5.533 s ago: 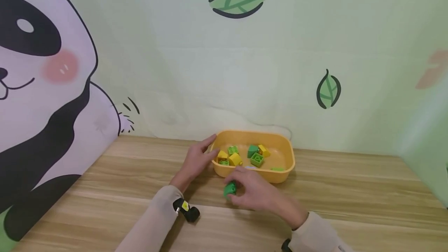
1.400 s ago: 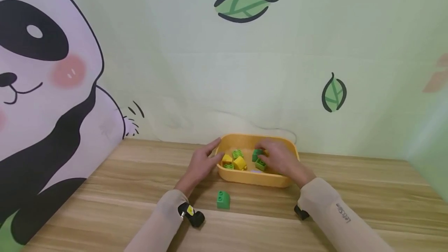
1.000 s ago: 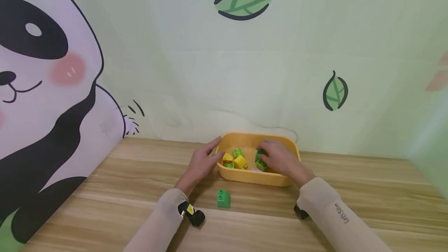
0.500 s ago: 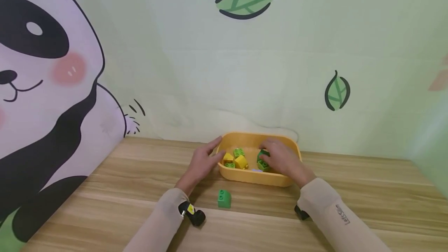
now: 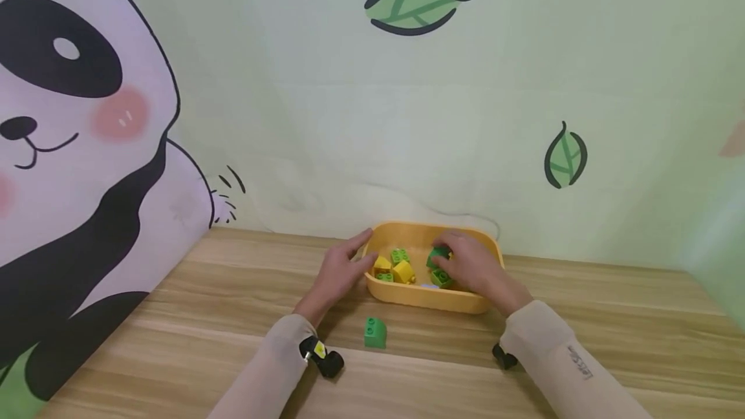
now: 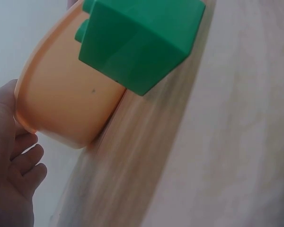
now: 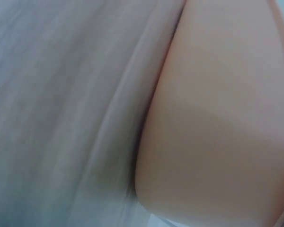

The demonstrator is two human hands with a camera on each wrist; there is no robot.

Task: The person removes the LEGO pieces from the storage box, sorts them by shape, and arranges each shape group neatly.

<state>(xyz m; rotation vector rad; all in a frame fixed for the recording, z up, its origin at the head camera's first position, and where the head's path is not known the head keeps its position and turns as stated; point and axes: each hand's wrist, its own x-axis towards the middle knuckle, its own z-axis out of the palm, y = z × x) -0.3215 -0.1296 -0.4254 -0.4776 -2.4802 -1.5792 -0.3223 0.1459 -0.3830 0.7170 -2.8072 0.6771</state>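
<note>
Left grip (image 5: 337,270), thumb and forefinger parted — right grip (image 5: 470,265), fingers (image 5: 453,240) bent — sleeved forearms (image 5: 264,367) behind both.

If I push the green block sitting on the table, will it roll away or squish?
The green block would probably slide, not roll: the left-wrist view shows flat faces and crisp edges. It likely won't squish: it looks like smooth, hard plastic. It's probably light, being small beside the yellow-orange tub.

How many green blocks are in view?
5: dark block on the table; in the tray, second dark block at the right hand, light block back left, another front left, third beside that hand. More may be hidden.
</note>
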